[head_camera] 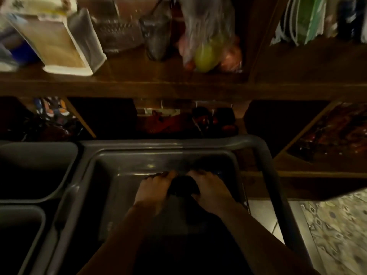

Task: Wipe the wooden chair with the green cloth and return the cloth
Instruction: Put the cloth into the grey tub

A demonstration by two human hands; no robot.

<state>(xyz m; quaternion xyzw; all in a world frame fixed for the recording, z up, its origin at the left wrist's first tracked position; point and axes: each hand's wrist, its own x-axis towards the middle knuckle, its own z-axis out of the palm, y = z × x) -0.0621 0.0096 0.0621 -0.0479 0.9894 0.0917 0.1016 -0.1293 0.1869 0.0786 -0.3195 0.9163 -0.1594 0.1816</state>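
Note:
Both my hands reach down into a grey plastic bin (264, 155) below me. Between them sits a dark bunched cloth (183, 187); the light is too dim to tell its colour. My left hand (154, 192) grips the cloth's left side and my right hand (210, 190) grips its right side, fingers curled over it. No wooden chair shows in this view.
Two more grey bins (37, 171) stand to the left. A dark wooden shelf unit (178, 86) runs across ahead, carrying a white box (59, 42), a glass jar (156, 34) and a bag of fruit (208, 48). Patterned floor (333, 231) lies at the right.

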